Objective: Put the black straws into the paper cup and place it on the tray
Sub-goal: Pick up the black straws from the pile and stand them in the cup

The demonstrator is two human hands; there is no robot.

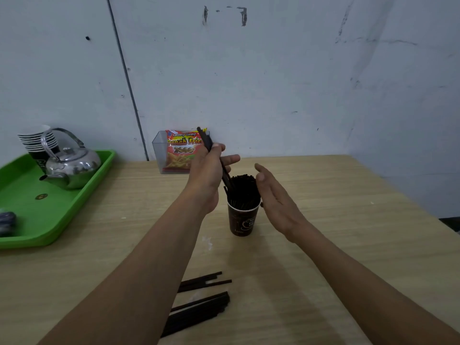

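A brown paper cup (241, 221) stands mid-table, packed with upright black straws (242, 192). My left hand (206, 170) grips a small bunch of black straws (205, 139), tilted, their lower ends at the cup's left rim. My right hand (276, 195) is open, palm flat beside the cup's right side, fingers apart and holding nothing. More black straws (201, 310) lie loose on the table near me, partly hidden by my left forearm. A green tray (62, 215) sits at the left.
On the green tray stand a steel kettle (72, 168), a stack of paper cups (37, 143) and a dark object (7, 222) at its near left. A clear holder with a snack packet (181, 150) stands against the wall behind the cup.
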